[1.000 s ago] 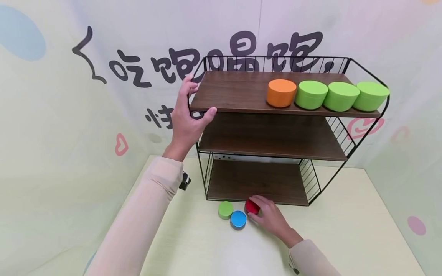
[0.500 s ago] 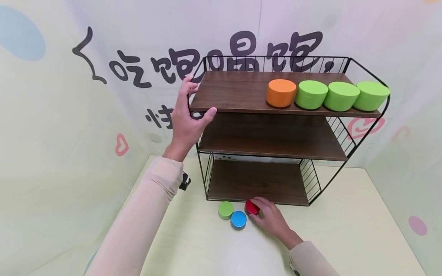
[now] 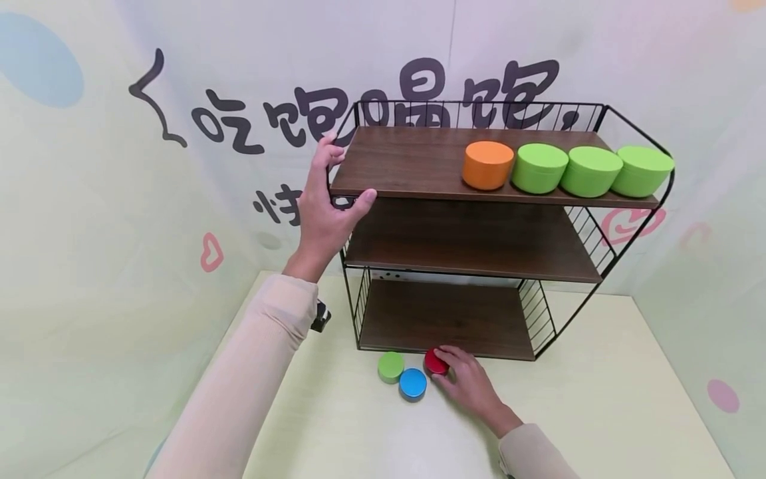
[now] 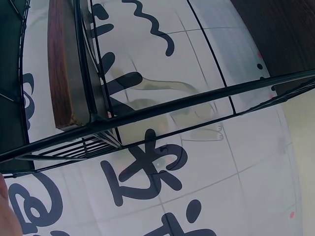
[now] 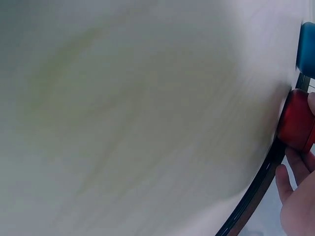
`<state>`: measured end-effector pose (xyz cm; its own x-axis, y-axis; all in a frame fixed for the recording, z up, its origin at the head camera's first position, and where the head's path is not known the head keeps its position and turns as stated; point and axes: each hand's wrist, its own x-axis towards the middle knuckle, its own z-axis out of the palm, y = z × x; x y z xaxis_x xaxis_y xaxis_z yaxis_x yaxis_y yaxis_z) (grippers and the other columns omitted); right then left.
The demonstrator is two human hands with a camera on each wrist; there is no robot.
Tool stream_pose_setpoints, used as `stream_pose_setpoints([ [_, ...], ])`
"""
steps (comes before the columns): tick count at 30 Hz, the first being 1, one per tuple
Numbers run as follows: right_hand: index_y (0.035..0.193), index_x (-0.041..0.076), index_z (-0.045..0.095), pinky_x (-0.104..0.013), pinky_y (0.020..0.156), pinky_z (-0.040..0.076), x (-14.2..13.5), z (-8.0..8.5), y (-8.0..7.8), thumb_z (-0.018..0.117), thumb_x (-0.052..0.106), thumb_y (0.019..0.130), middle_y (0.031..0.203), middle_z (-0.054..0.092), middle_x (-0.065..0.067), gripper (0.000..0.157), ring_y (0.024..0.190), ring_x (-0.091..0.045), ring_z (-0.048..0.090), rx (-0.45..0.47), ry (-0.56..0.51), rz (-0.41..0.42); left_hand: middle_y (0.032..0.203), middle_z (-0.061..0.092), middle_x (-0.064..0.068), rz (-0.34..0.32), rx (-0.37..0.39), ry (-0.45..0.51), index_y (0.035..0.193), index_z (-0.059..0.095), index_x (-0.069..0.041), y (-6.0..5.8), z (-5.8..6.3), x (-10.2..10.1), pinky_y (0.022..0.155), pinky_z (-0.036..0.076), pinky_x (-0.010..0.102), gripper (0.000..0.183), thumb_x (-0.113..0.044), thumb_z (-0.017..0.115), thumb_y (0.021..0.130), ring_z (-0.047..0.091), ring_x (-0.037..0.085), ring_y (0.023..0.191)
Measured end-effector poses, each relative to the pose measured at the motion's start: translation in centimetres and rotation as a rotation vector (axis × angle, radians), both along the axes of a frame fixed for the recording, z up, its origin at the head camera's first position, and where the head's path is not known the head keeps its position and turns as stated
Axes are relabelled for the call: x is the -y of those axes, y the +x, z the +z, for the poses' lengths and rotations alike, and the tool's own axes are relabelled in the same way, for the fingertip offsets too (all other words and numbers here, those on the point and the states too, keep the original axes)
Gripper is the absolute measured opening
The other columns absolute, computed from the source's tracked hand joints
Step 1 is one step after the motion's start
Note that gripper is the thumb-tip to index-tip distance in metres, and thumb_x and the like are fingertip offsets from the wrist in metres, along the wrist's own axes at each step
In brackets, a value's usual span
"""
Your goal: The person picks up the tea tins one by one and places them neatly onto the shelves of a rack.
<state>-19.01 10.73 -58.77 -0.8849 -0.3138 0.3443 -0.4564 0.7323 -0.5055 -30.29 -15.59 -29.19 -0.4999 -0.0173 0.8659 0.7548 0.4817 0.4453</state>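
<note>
My left hand (image 3: 326,216) grips the left end of a three-tier rack (image 3: 407,159) at the top board, thumb across the front edge and fingers around the wire side. Down on the table, my right hand (image 3: 473,386) pinches a small red round tin (image 3: 434,362) from its right side, just before the bottom board. The right wrist view shows the red tin (image 5: 294,123) with fingers against it. Left of it stand a blue round tin (image 3: 413,384) and a small green round tin (image 3: 391,366), close together.
On the top board's right half, an orange round box (image 3: 487,165) and several larger green round boxes (image 3: 540,168) stand in a row. Dark boards form the middle tier (image 3: 473,239) and bottom tier (image 3: 449,316). A printed curtain (image 3: 209,179) hangs behind the rack.
The head view has shifted very slightly, so everything sits a little lower in it. Both hands keep their places on the rack and the red tin.
</note>
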Motion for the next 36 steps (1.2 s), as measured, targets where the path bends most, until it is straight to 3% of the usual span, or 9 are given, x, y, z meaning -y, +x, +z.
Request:
stream_pose_setpoints([
  [5, 0.125, 0.006, 0.068, -0.05, 0.088, 0.053, 0.1, 0.1, 0.1, 0.087, 0.021, 0.075, 0.127, 0.064, -0.014, 0.056, 0.113, -0.036, 0.062, -0.001, 0.002, -0.007, 0.152, 0.043, -0.009, -0.001, 0.012, 0.01, 0.128, 0.048, -0.007, 0.1, 0.1, 0.0, 0.097, 0.043, 0.039, 0.064, -0.037, 0.074, 0.078, 0.053, 0.013, 0.123],
  [15, 0.123, 0.004, 0.069, -0.051, 0.089, 0.052, 0.1, -0.2, 0.0, 0.085, 0.021, 0.077, 0.125, 0.064, -0.016, 0.052, 0.111, -0.037, 0.063, -0.026, -0.005, -0.003, 0.153, 0.042, -0.006, 0.015, 0.019, -0.01, 0.129, 0.048, -0.007, 0.0, 0.0, -0.1, 0.096, 0.043, 0.04, 0.063, -0.038, 0.072, 0.08, 0.053, 0.014, 0.124],
  [26, 0.125, 0.002, 0.068, -0.048, 0.089, 0.053, 0.6, 0.2, 0.2, 0.084, 0.021, 0.079, 0.128, 0.063, -0.016, 0.052, 0.112, -0.038, 0.063, 0.04, -0.054, -0.013, 0.152, 0.041, -0.012, 0.023, 0.023, -0.005, 0.129, 0.047, -0.008, 0.1, 0.1, 0.0, 0.092, 0.044, 0.042, 0.064, -0.041, 0.071, 0.079, 0.054, 0.016, 0.123],
  [36, 0.118, 0.003, 0.071, -0.047, 0.086, 0.051, 0.4, 1.2, 0.0, 0.086, 0.027, 0.076, 0.12, 0.067, -0.013, 0.051, 0.105, -0.031, 0.067, -0.12, 0.046, 0.065, 0.153, 0.041, -0.009, 0.016, 0.03, -0.004, 0.13, 0.048, -0.008, 0.2, 0.1, 0.0, 0.094, 0.043, 0.041, 0.064, -0.039, 0.072, 0.079, 0.053, 0.016, 0.124],
])
